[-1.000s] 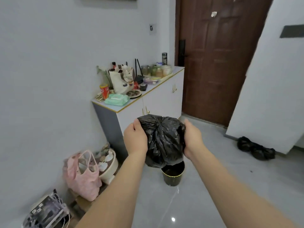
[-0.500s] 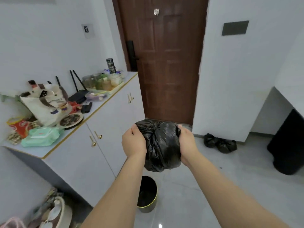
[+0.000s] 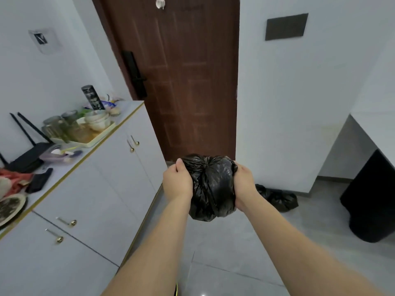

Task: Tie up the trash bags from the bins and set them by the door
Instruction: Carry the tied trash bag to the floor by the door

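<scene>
Item: black trash bag (image 3: 210,186), lower centre of frame, carried clear of the floor in front of the brown door (image 3: 181,77).

Risks (judged, not seen): the gathered neck at the top may not be fully knotted, so it could slacken and spill; thin film could tear under squeezing; a drop from this height could split it.

Left hand (image 3: 178,181): fingers curled, clamped on the bag's left side.

Right hand (image 3: 243,184): likewise curled, gripping the right side (fingertips hidden behind the plastic).

Also present: a second black bag (image 3: 277,198) on the floor, right of centre, near the door; white cabinet (image 3: 96,189), left.
</scene>
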A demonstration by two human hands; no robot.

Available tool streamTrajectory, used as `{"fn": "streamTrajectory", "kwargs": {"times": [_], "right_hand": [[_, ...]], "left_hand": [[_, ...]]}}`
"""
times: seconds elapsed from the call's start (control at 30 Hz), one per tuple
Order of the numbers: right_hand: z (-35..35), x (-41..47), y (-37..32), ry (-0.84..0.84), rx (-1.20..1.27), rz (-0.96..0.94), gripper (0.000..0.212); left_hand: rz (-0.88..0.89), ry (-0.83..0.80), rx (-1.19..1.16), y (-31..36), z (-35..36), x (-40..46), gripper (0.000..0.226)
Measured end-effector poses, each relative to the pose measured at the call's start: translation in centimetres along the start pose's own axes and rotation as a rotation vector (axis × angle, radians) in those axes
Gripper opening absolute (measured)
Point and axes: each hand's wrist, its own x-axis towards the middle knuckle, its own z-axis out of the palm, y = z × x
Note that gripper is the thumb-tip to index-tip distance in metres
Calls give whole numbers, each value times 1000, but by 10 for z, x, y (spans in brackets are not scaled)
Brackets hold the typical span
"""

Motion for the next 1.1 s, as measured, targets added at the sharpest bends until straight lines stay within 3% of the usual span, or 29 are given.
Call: {"fn": "streamTrajectory", "kwargs": {"times": [0.1, 0.43, 0.73, 0.9, 1.1], "right_hand": [[-7, 55, -22, 2, -4, -2, 23], [-44, 232, -93, 141, 12, -21, 27], [-93, 388, -138, 67, 6, 24, 24], [-132, 522, -95, 163, -31, 76, 20], [-206, 677, 77, 172, -13, 156, 15]], "left_hand": [[-25, -40, -17, 9, 57, 33, 52], [-79, -215, -73, 51, 248, 136, 51], [-84, -150, -25, 81, 397, 193, 52], [-93, -134, 1, 14, 513, 236, 49], [-31, -162, 20, -180, 652, 269, 51]]}}
